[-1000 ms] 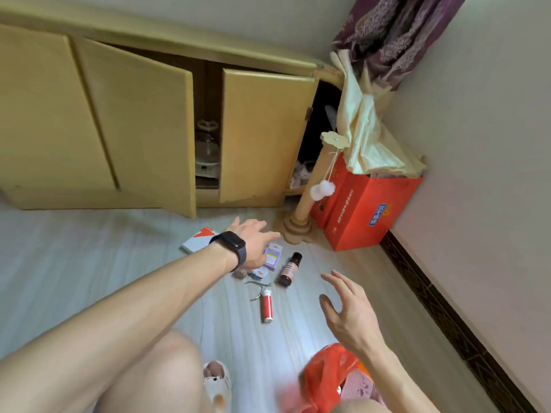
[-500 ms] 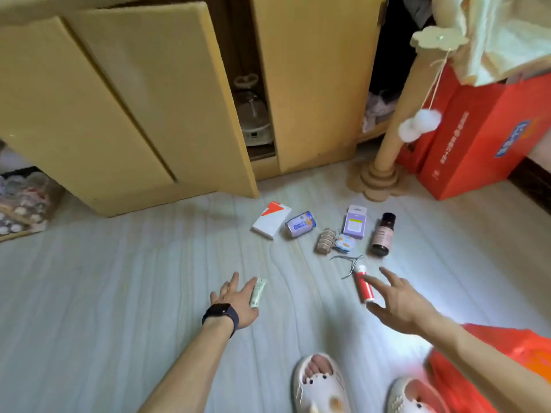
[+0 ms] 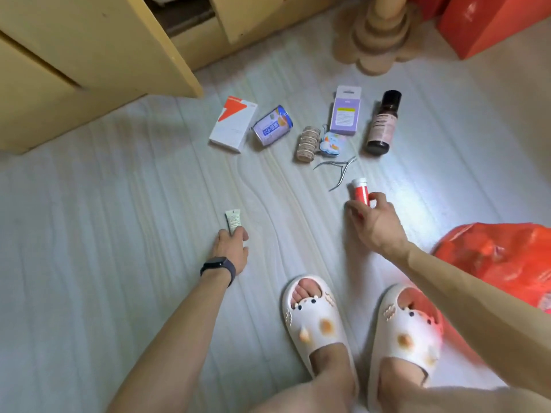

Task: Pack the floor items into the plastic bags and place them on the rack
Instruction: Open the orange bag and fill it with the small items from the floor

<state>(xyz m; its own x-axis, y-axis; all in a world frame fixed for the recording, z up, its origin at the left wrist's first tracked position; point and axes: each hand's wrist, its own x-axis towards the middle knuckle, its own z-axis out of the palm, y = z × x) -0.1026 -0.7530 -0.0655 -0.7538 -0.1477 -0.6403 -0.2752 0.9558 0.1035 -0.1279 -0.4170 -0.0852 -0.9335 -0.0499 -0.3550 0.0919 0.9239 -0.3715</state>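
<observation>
I see my left hand point(image 3: 231, 247) low on the floor point(image 3: 104, 234), fingers curled round the lower end of a small white tube point(image 3: 233, 221) whose cap end points away from me. My right hand point(image 3: 374, 223) grasps the red tube point(image 3: 360, 193), thumb and fingers closed on its near end, its white cap towards the metal nippers point(image 3: 338, 168) just beyond. Further out lie 6 more items in a loose row: a white and orange box point(image 3: 232, 123), a purple can point(image 3: 272, 125) on its side, a ribbed beige stack point(image 3: 307, 143), a small cloud-shaped piece point(image 3: 332, 143), a lilac carton point(image 3: 346, 114) and a dark bottle point(image 3: 383, 123) lying flat. The orange plastic bag point(image 3: 501, 257) sits crumpled on the floor just right of my right forearm, beside my 2 white slippers point(image 3: 316, 317).
</observation>
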